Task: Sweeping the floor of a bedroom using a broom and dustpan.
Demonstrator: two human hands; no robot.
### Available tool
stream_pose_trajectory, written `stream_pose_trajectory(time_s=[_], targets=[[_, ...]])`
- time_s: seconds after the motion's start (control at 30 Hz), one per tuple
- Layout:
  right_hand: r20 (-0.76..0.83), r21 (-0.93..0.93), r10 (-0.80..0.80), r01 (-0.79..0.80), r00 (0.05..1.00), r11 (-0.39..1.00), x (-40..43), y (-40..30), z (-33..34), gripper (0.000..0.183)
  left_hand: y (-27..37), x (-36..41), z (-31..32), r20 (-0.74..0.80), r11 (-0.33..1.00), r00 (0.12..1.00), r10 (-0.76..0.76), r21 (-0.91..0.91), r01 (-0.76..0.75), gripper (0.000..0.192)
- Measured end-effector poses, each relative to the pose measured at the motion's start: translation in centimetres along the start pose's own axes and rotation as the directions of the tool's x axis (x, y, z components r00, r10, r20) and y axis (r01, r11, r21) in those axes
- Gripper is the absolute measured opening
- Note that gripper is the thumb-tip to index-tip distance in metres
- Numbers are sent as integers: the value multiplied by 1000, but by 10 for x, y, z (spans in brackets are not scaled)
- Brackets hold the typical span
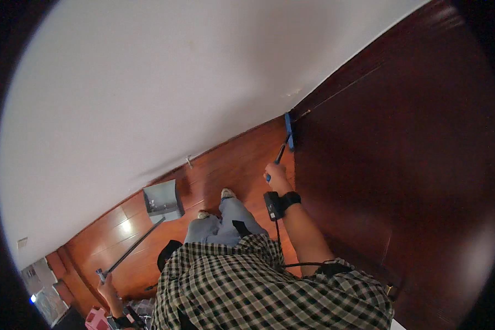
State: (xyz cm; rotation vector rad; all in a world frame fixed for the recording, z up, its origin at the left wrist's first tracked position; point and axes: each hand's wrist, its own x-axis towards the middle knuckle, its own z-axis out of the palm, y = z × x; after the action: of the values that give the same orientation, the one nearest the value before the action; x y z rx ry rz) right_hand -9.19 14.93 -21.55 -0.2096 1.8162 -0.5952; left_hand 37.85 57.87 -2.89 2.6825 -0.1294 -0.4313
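My right hand [276, 174] grips the handle of a broom [281, 153]. The broom's blue head [288, 131] is on the floor in the corner, where the white wall meets a dark reddish-brown wooden panel. At lower left, my left hand [107, 288] is closed around the top of a long dark pole [135, 244]. That pole joins a grey long-handled dustpan [161, 194], which stands on the floor by the wall. Some small pale debris [153, 205] lies inside the pan.
A white wall [148, 103] runs along the wooden floor [239, 159], with a small doorstop-like fitting [189, 161] at its base. The dark wooden panel [396, 144] rises on the right. A pink object [97, 318] sits at the lower left.
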Motion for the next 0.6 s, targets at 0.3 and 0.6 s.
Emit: stream_pose_trajectory(time_s=[0.3, 0.6], targets=[[-36, -20, 7, -7, 999, 1000, -4, 16, 29, 6, 22, -42, -2, -12, 993, 994, -113, -34, 112, 17], [51, -395, 82, -55, 995, 917, 50, -3, 4, 7, 69, -76, 31, 26, 1000, 1000, -15, -14, 15, 17]])
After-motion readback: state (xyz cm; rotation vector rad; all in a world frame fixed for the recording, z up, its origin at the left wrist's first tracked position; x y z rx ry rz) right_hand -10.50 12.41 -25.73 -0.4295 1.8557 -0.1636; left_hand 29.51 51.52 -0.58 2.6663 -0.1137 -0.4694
